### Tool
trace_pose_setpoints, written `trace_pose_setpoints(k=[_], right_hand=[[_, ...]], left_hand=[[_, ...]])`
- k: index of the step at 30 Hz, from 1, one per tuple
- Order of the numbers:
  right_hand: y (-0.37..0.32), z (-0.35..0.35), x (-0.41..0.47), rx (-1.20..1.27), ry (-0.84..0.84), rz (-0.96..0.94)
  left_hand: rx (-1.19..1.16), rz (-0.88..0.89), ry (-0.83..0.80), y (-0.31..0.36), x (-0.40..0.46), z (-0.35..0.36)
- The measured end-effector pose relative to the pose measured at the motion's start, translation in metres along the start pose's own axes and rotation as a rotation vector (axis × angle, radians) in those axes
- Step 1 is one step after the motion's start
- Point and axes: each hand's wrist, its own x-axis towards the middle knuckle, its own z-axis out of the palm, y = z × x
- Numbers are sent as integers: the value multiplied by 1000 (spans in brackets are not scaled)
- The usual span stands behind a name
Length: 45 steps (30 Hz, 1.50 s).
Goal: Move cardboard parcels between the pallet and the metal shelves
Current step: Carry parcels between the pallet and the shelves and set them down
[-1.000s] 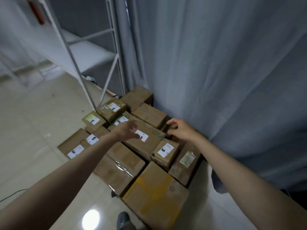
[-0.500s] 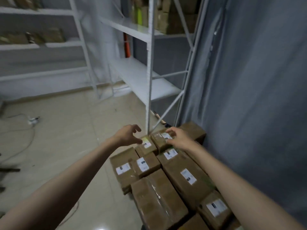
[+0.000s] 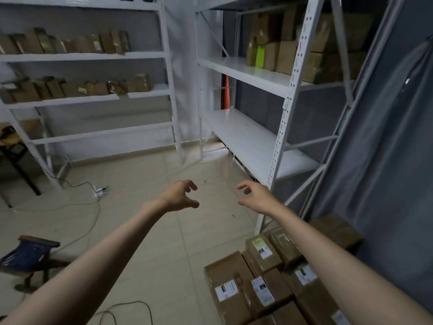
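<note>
Nothing is held: left hand (image 3: 179, 195) and right hand (image 3: 256, 195) are spread wide (fingers loosely curled), cardboard parcels (image 3: 264, 287) stacked below the right.

Left hand (image 3: 179, 195) and right hand (image 3: 256, 195) hover loosely curled, holding nothing, above floor (image 3: 145, 231).

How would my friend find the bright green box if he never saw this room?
Look at the white metal shelves on the right, by the grey curtain. On the shelf at about head height stands a row of parcels. The bright green box is near its left end, the only one not brown.
</note>
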Motion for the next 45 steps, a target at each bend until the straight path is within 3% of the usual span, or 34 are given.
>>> trace_pose_setpoints(k=[23, 33, 45], right_hand=[[-78, -47, 409, 1, 77, -25], [-89, -84, 534, -5, 276, 47], [-135, -134, 690, 5, 519, 164]], left_hand=[[84, 152, 6, -53, 385, -160], [55, 325, -25, -52, 560, -205], [93, 552, -87, -46, 770, -310]])
